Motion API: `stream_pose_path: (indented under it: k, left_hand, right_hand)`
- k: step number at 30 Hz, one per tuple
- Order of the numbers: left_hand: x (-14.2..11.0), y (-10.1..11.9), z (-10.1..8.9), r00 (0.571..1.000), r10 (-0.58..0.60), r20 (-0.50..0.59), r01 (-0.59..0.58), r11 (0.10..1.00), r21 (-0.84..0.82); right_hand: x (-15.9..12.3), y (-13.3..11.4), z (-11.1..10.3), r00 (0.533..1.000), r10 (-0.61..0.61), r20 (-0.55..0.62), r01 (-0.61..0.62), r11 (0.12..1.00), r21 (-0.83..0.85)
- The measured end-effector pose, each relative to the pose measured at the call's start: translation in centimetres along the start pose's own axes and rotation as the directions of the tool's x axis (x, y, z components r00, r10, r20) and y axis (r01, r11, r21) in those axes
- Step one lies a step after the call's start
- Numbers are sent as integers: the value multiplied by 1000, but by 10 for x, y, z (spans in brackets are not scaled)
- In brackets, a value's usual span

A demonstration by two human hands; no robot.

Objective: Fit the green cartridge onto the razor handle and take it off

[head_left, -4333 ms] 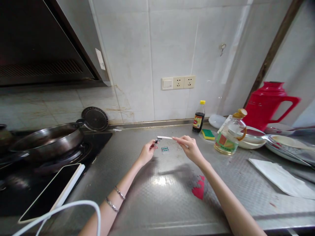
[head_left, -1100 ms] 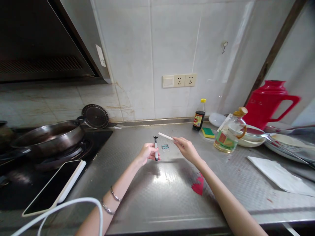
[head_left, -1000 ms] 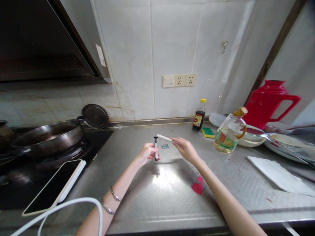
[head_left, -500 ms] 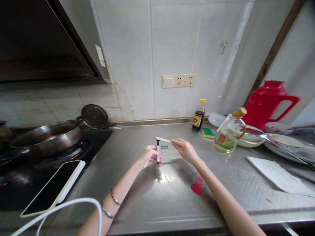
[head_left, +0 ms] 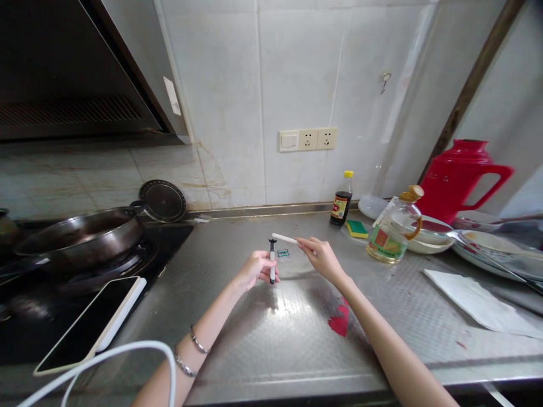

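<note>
My left hand (head_left: 257,267) is closed around a grey-and-black razor handle (head_left: 272,267), held upright with its dark forked head at the top. My right hand (head_left: 319,255) pinches one end of a slim white stick (head_left: 284,238), which points left. The stick's far end is just above and right of the forked head, slightly apart from it; its exact kind is unclear. Between the hands, on the steel counter, lies a small clear piece with teal bars (head_left: 283,254), like a razor cartridge pack.
A phone with a white cable (head_left: 91,325) rests at the left by the stove, where a pan (head_left: 85,234) sits. To the right are a soy sauce bottle (head_left: 341,200), sponge (head_left: 357,229), oil jug (head_left: 392,232), red thermos (head_left: 456,181), bowls and a white cloth (head_left: 479,299).
The white stick's left end has risen off the razor handle's head, leaving the forked tip visible. My right hand has shifted slightly right; my left hand has stayed put.
</note>
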State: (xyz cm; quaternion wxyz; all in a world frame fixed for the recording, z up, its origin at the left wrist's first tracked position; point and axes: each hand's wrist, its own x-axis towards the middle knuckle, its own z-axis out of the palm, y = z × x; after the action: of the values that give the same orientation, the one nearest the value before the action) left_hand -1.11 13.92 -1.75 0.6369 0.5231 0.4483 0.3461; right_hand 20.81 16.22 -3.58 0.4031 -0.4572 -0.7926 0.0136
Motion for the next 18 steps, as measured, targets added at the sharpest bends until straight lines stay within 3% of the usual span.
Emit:
stream_pose_path:
  k: [18]
  left_hand:
    - [0,1,-2,1000,15,11,-15,1000,-1]
  right_hand:
    - [-1,1,-2,1000,21,8,-22,998,56]
